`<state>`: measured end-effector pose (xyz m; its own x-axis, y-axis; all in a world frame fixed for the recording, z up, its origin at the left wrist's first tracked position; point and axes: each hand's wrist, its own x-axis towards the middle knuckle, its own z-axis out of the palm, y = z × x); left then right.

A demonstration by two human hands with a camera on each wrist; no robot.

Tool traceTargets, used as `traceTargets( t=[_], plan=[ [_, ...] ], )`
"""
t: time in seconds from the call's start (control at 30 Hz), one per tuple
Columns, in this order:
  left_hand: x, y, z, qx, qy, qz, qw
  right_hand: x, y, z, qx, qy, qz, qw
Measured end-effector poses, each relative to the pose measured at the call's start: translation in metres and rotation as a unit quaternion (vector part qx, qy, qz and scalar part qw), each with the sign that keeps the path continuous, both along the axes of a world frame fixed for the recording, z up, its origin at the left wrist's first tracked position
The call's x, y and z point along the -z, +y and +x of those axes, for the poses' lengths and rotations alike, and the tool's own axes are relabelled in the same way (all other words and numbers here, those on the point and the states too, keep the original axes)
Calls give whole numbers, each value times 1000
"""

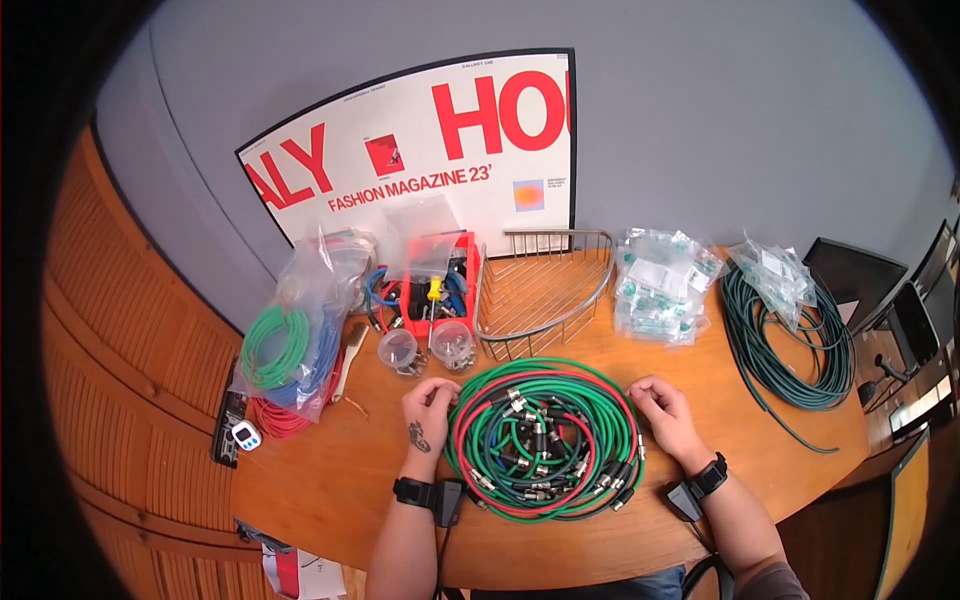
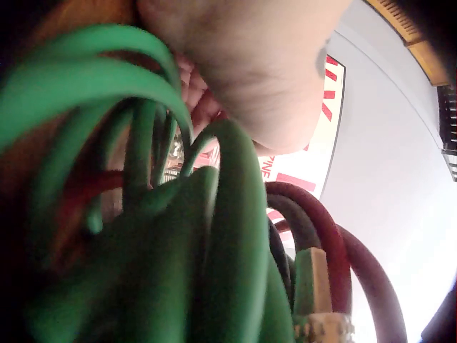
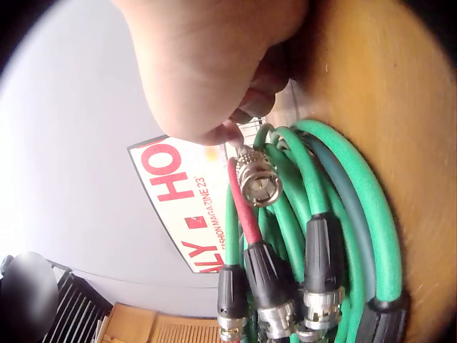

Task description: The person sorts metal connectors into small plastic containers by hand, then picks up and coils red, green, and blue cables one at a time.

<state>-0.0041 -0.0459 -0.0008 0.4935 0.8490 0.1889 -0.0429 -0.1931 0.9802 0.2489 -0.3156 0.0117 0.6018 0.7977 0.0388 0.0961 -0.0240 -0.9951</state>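
Observation:
A flat coil of green, red and black cables [image 1: 540,440] with metal connectors lies on the round wooden table [image 1: 330,480] in front of me. My left hand [image 1: 430,405] is at the coil's left edge. In the left wrist view its fingers [image 2: 250,64] curl in among the green cables [image 2: 214,250]. My right hand [image 1: 660,408] is at the coil's right edge. In the right wrist view its curled fingertips [image 3: 214,64] pinch a red cable just behind a metal connector [image 3: 260,184], above more green cables [image 3: 321,200].
Behind the coil stand a wire basket [image 1: 545,300], a red bin of tools [image 1: 440,290] and two clear cups [image 1: 398,350]. Bagged cables [image 1: 290,340] and a timer [image 1: 246,435] lie left; connector bags [image 1: 660,285] and a dark green cable coil [image 1: 790,350] lie right. A poster [image 1: 430,150] leans on the wall.

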Motion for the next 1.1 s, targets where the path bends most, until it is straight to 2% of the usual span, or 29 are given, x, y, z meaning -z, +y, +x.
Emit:
traceTargets(
  t=[0.17, 0.43, 0.57, 0.7, 0.8, 0.83, 0.9, 1.0, 1.03, 1.1],
  plan=[
    [1, 2, 4, -6, -11, -13, 1000, 0, 2, 4, 9, 24, -2, 1000],
    [4, 7, 7, 7, -8, -5, 1000, 7, 2, 8, -4, 2, -6, 1000],
    [4, 11, 5, 21, 40, 20, 999, 4, 0, 8, -14, 29, 8, 999],
    [-11, 1, 0, -9, 74, 59, 995, 5, 1, 10, -17, 20, 26, 999],
    [-24, -12, 1, -68, 56, 205, 975, 7, 0, 11, -30, 25, 50, 998],
    [-40, -23, 0, -70, 55, 207, 974, 6, 1, 11, -32, 24, 52, 998],
    [-68, -44, -7, -62, 107, 280, 952, 3, 0, 9, -14, 6, 30, 999],
    [-90, -64, -12, -14, 188, 312, 931, 3, 1, 9, -15, -4, 29, 999],
    [-95, -69, -13, 17, 235, 334, 913, 3, 1, 8, -19, -4, 27, 999],
    [-90, -67, -13, 18, 230, 345, 910, 3, 2, 8, -19, 2, 26, 999]
  ],
)
